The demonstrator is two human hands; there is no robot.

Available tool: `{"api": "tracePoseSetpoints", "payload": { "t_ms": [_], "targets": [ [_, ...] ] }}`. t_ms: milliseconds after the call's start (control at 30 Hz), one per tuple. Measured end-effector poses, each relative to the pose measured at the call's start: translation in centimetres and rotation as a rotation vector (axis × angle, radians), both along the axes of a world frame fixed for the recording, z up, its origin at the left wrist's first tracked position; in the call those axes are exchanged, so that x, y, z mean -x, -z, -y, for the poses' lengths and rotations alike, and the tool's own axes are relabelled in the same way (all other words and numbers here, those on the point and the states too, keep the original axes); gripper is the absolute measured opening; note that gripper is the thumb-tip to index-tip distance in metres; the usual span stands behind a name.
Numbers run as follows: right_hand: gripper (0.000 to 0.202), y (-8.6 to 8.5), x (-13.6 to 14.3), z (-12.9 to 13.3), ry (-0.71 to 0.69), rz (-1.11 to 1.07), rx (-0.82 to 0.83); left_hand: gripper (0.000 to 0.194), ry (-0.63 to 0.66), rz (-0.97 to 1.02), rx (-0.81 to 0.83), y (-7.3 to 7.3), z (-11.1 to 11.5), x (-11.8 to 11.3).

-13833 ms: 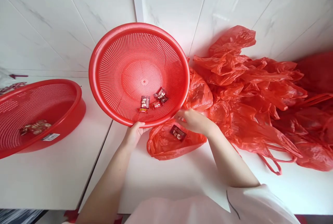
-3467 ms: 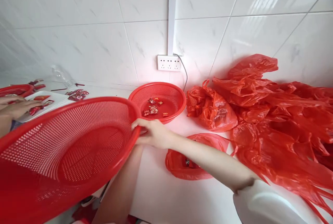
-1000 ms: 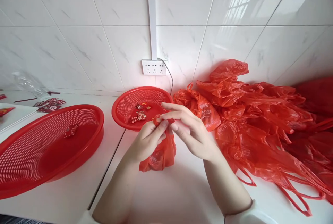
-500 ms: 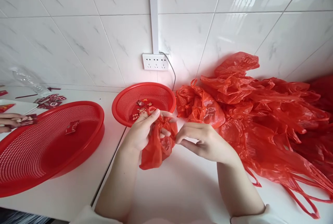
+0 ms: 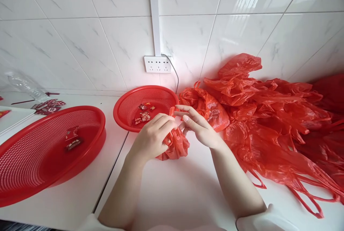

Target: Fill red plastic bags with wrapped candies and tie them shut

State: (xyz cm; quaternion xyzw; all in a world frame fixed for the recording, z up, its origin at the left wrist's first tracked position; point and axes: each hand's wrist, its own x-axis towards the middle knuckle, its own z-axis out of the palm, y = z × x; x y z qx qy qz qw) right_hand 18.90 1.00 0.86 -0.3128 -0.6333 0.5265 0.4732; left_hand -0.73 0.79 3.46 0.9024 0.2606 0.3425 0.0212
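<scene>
A crumpled red plastic bag [image 5: 177, 145] is bunched up over the white table in front of me. My left hand [image 5: 156, 136] is closed around its gathered neck, with the bag's body bulging out below the fingers. On the bag's right side, my right hand [image 5: 200, 125] has its fingers spread, the tips close to the twisted top. Whether those fingertips touch the plastic is hard to tell. Just behind my hands, a small red basket [image 5: 120, 116] holds several small wrapped pieces [image 5: 145, 116].
A larger red basket [image 5: 88, 152] with two small packets [image 5: 73, 144] stands at the left. Red packets [image 5: 48, 107] and a clear bottle [image 5: 25, 86] lie behind it. Red plastic bags [image 5: 268, 138] are heaped at the right. A socket strip [image 5: 157, 64] is on the wall.
My left hand has turned over and now grips the bag's neck; my right hand has opened its pinch. Another person's hand has left the left edge, and a second packet lies in the large basket.
</scene>
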Motion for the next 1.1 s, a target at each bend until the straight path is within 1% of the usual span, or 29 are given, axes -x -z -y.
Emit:
{"api": "tracePoseSetpoints", "payload": {
  "t_ms": [67, 100, 133, 200, 267, 367, 433, 533, 600, 667, 733, 800, 867, 967, 1033, 1100],
  "targets": [
    [0.044, 0.2, 0.0, -0.3, -0.046, -0.026, 0.038, 0.028, 0.023, 0.059, 0.031, -0.1, -0.1, -0.2],
    [0.045, 0.2, 0.1, -0.3, -0.040, -0.034, 0.035, 0.028, 0.039, 0.095, 0.061, -0.1, 0.0, -0.3],
    [0.042, 0.2, 0.1, -0.3, -0.019, -0.039, 0.020, 0.028, 0.056, 0.131, 0.091, 0.0, 0.0, -0.4],
    [0.029, -0.1, 0.1, -0.2, 0.046, -0.039, -0.034, 0.027, 0.085, 0.199, 0.139, 0.0, 0.0, -0.7],
    [0.020, -0.2, 0.1, -0.1, 0.112, -0.035, -0.077, 0.021, 0.069, 0.271, 0.158, 0.2, -0.1, -0.8],
    [0.022, -0.2, -0.2, -0.3, 0.189, -0.038, -0.066, 0.010, -0.010, 0.333, 0.189, 0.3, -0.6, -0.2],
    [0.024, -0.1, -0.5, -0.5, 0.197, -0.057, -0.028, 0.004, -0.050, 0.351, 0.205, 0.2, -1.0, 0.5],
    [0.033, 0.0, -1.2, -0.7, 0.169, -0.080, 0.000, 0.017, -0.102, 0.400, 0.216, -0.1, -1.5, 2.0],
    [0.046, -0.1, -1.7, -0.7, 0.205, -0.071, -0.009, 0.022, -0.097, 0.403, 0.242, -0.4, -1.8, 3.0],
    [0.056, -0.4, -2.2, -0.7, 0.290, -0.044, -0.023, 0.022, -0.052, 0.358, 0.257, -0.7, -1.9, 3.8],
    [0.060, -0.7, -2.8, -0.5, 0.384, -0.004, -0.031, 0.021, -0.018, 0.291, 0.240, -1.0, -1.8, 4.5],
    [0.063, -1.0, -3.6, -0.3, 0.482, 0.056, -0.045, 0.021, -0.018, 0.221, 0.212, -1.3, -1.7, 5.1],
    [0.065, -1.3, -4.6, -0.2, 0.581, 0.118, -0.070, 0.021, -0.059, 0.180, 0.178, -1.5, -1.5, 5.9],
    [0.062, -1.4, -6.7, 0.0, 0.751, 0.192, -0.095, 0.019, -0.179, 0.207, 0.138, -1.6, -1.5, 7.3],
    [0.062, -1.3, -8.2, 0.1, 0.855, 0.226, -0.090, 0.019, -0.243, 0.243, 0.179, -1.8, -1.5, 8.2],
    [0.065, -1.2, -9.5, 0.3, 0.918, 0.240, -0.100, 0.025, -0.270, 0.243, 0.251, -2.0, -1.3, 8.7]
  ]
}}
